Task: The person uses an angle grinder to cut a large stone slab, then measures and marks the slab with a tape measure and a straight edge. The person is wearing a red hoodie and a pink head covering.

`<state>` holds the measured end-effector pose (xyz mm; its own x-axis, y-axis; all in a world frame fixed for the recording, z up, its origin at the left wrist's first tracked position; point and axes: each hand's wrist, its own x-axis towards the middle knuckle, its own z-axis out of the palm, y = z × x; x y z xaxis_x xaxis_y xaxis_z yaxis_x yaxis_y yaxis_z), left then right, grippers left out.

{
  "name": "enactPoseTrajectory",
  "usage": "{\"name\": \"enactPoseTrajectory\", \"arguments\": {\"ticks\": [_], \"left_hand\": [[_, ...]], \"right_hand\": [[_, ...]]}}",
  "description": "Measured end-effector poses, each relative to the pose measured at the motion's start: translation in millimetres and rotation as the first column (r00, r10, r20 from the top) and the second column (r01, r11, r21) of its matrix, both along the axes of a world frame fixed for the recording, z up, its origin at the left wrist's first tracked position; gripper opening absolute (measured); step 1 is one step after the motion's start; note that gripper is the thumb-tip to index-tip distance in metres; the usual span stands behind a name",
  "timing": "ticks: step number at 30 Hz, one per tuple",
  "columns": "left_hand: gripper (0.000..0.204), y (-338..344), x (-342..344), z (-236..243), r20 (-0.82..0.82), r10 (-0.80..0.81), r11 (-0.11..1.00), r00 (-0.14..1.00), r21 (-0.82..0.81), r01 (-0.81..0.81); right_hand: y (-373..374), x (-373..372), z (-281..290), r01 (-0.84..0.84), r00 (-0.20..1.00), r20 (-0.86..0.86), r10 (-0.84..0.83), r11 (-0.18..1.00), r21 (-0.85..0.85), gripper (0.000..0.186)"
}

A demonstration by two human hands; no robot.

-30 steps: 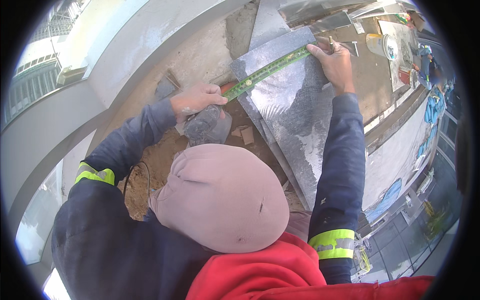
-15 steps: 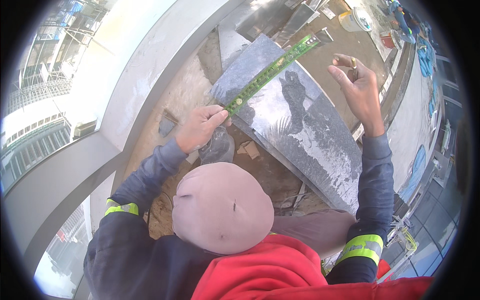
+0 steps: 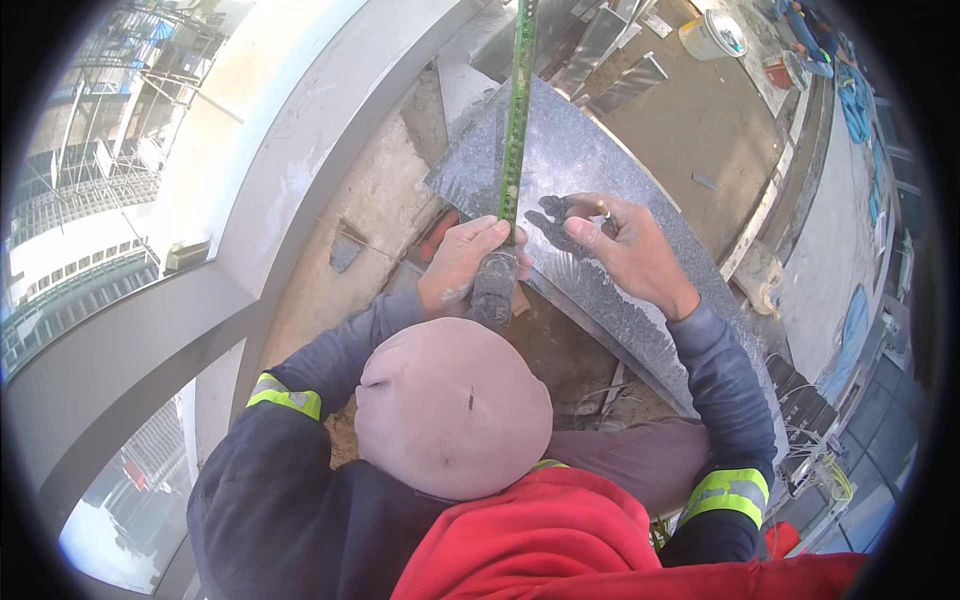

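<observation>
My left hand (image 3: 462, 262) is closed around the lower end of a green tape measure blade (image 3: 516, 120). Evenly spaced dark marks run along the blade, which points away from me past the upper edge of the view; no case is visible. Above the grey stone slab (image 3: 600, 140), my right hand (image 3: 635, 245) is curled, thumb and forefinger a little apart. Something small and yellowish shows between its fingers, too small to make out. Wet-looking dark patches and pale smears mark the slab. Below my left hand is a dark grey rounded thing (image 3: 493, 292), perhaps a shoe.
A pale window frame (image 3: 300, 130) curves along the left, with scaffolding (image 3: 110, 110) beyond it. At the back right stand a white bucket (image 3: 712, 36) and a reddish bucket (image 3: 785, 70). Metal pieces (image 3: 625, 82) lie behind the slab; cables (image 3: 820, 465) lie at the right.
The tape blade has swung left from a slant across the slab to nearly straight ahead. My left hand has moved right, and my right hand has come left and nearer, over the slab.
</observation>
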<state>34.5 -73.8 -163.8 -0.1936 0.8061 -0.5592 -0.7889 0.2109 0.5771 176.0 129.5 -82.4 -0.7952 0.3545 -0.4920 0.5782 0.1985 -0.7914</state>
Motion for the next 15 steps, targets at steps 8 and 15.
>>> {"name": "enactPoseTrajectory", "arguments": {"ticks": [8, 15], "left_hand": [[0.018, 32.8, 32.2, -16.7, -0.089, 0.166, 0.986, 0.982, 0.046, -0.162], [0.018, 8.9, 18.1, -7.4, -0.577, -0.069, 0.997, 0.814, -0.011, 0.077]], "right_hand": [[-60.4, 0.4, -52.7, 0.236, 0.949, -0.104, -0.298, 0.887, -0.396, 0.04], [-30.0, 13.0, -18.4, -0.13, 0.971, 0.156, 0.183, 0.945, -0.299, 0.024]]}}
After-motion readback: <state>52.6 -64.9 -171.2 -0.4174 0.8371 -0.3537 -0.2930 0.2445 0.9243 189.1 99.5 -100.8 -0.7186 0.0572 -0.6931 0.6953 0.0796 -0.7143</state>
